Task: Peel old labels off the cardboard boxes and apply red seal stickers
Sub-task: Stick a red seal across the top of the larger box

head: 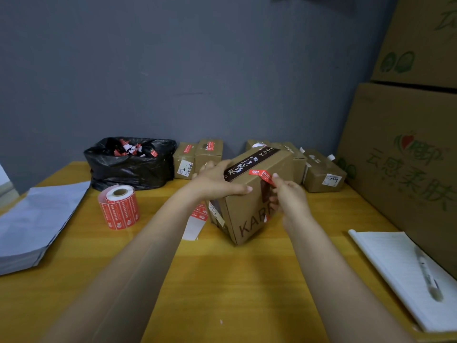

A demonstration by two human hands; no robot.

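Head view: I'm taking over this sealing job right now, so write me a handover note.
Left hand holds the tilted cardboard box by its top. Right hand pinches a red seal sticker, one end stuck on the box top, the rest lifted.
Sticker roll stands left; black bag holds scraps.
Done: two rear boxes sealed.
Left: press this sticker down; rear right boxes show no seals.

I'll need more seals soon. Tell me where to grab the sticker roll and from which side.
Probably best to grip the sticker roll round its curved red wall, coming down from above. It stands on end, hollow core up, so its front and sides are exposed; the black bag sits close behind.
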